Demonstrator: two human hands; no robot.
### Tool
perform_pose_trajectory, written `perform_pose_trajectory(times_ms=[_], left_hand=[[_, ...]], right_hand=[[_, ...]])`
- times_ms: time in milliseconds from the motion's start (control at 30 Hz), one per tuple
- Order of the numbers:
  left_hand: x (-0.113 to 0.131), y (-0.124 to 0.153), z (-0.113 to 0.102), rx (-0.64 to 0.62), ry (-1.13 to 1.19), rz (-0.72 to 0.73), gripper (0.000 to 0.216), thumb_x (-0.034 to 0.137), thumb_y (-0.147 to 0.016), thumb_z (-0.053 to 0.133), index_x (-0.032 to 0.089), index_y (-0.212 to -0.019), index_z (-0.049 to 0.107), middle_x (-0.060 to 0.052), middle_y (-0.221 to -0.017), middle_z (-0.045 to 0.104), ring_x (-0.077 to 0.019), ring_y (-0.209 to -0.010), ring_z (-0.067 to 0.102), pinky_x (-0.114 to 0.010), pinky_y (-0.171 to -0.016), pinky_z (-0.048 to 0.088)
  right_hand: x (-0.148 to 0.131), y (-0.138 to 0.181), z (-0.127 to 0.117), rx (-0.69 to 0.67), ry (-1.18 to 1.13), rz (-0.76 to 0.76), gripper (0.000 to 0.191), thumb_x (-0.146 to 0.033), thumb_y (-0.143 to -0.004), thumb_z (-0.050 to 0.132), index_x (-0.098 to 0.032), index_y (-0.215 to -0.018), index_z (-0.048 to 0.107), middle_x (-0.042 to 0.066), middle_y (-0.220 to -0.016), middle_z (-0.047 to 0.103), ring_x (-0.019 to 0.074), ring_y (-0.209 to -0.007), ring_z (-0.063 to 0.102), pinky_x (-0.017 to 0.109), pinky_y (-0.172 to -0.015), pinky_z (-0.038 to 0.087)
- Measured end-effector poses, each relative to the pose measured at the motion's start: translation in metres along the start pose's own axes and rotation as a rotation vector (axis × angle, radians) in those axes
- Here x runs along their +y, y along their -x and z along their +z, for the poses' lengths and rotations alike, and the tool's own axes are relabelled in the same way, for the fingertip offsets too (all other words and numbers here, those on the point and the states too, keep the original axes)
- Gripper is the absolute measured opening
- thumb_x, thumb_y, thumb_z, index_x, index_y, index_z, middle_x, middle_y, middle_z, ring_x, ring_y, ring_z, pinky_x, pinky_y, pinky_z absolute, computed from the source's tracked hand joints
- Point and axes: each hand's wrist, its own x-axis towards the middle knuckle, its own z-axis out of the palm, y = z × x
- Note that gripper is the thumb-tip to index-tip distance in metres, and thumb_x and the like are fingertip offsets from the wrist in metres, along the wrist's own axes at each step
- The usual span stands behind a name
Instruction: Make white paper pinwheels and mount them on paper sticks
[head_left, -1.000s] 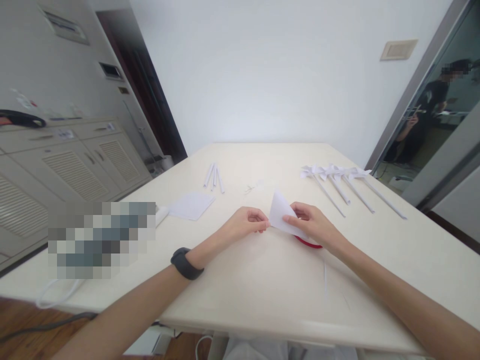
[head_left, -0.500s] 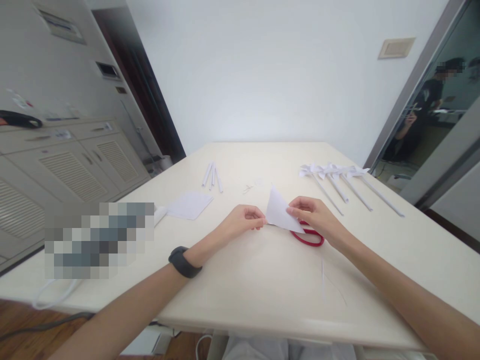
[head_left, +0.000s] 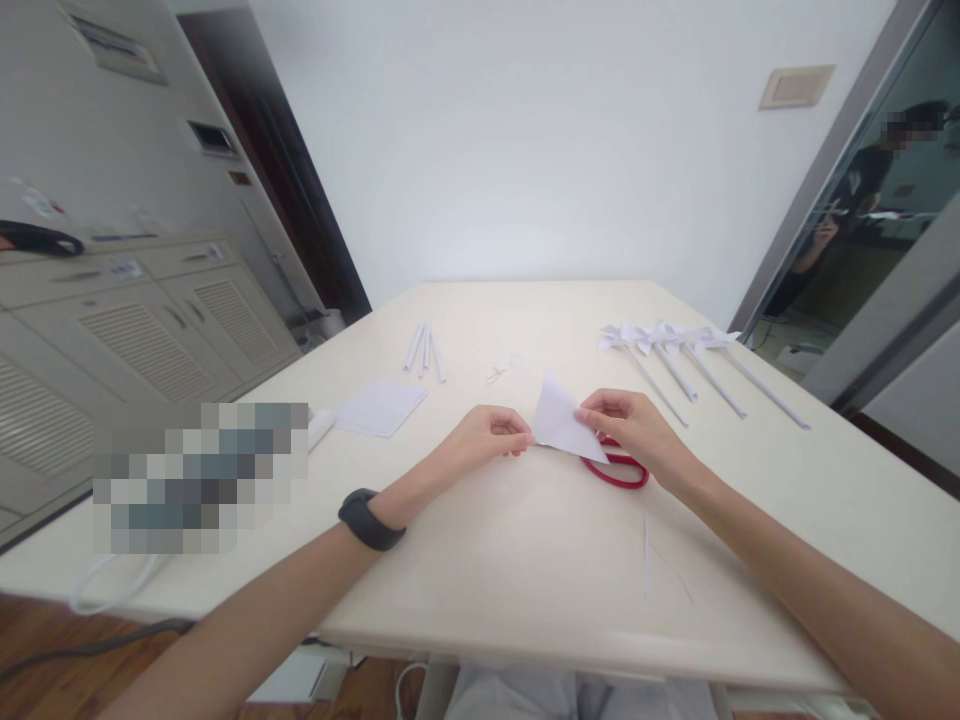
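A folded white paper triangle [head_left: 561,425] stands between my hands over the middle of the cream table [head_left: 525,560]. My left hand [head_left: 484,438], with a black watch on its wrist, pinches the triangle's left corner with closed fingers. My right hand [head_left: 630,428] grips the paper's right side, thumb on the front face. Red-handled scissors [head_left: 616,470] lie on the table just under my right hand, partly hidden by it and the paper.
Several white paper pinwheels on sticks [head_left: 679,355] lie at the back right. Rolled paper sticks [head_left: 426,350] and a stack of white square sheets [head_left: 381,407] lie at the back left. Thin paper strips [head_left: 645,540] rest near the front. A person stands beyond the glass door [head_left: 840,230].
Both hands and the paper triangle have drifted slightly away from me, baring more of the red scissors. The grip of each hand is the same.
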Motion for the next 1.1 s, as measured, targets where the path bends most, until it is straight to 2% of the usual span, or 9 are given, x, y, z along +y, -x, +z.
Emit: perform_pose_trajectory(times_ms=[233, 667, 867, 1100], left_hand=[[0.000, 0.000, 0.000, 0.001, -0.001, 0.012, 0.014, 0.029, -0.072, 0.063, 0.015, -0.071, 0.063, 0.000, -0.062, 0.062, -0.0118, -0.061, 0.057, -0.023, -0.060, 0.043], [-0.001, 0.000, -0.001, 0.005, -0.003, 0.029, 0.013, 0.028, -0.072, 0.063, 0.015, -0.071, 0.063, 0.000, -0.062, 0.062, -0.0115, -0.061, 0.056, -0.023, -0.059, 0.042], [0.001, 0.000, -0.001, 0.008, 0.000, 0.027, 0.014, 0.028, -0.071, 0.063, 0.015, -0.070, 0.062, 0.000, -0.061, 0.061, -0.0117, -0.061, 0.056, -0.023, -0.058, 0.041], [0.003, 0.001, -0.001, 0.008, 0.006, 0.026, 0.014, 0.029, -0.071, 0.064, 0.015, -0.070, 0.062, 0.000, -0.061, 0.060, -0.0118, -0.061, 0.056, -0.024, -0.059, 0.041]], right_hand=[[-0.004, 0.000, 0.002, 0.018, -0.021, 0.034, 0.021, -0.036, -0.073, 0.063, -0.017, -0.068, 0.057, 0.000, -0.067, 0.058, 0.0133, -0.064, 0.055, 0.026, -0.060, 0.046], [0.008, -0.002, 0.003, 0.023, 0.034, -0.095, 0.026, -0.038, -0.078, 0.059, -0.018, -0.064, 0.049, -0.002, -0.062, 0.049, 0.0106, -0.056, 0.044, 0.023, -0.051, 0.037], [0.010, -0.003, 0.004, 0.074, 0.135, -0.151, 0.025, -0.036, -0.079, 0.057, -0.019, -0.064, 0.048, -0.004, -0.056, 0.045, 0.0097, -0.051, 0.039, 0.023, -0.047, 0.030], [0.011, -0.003, 0.004, 0.072, 0.142, -0.142, 0.024, -0.037, -0.080, 0.055, -0.019, -0.065, 0.050, -0.004, -0.057, 0.045, 0.0102, -0.051, 0.040, 0.023, -0.047, 0.030]])
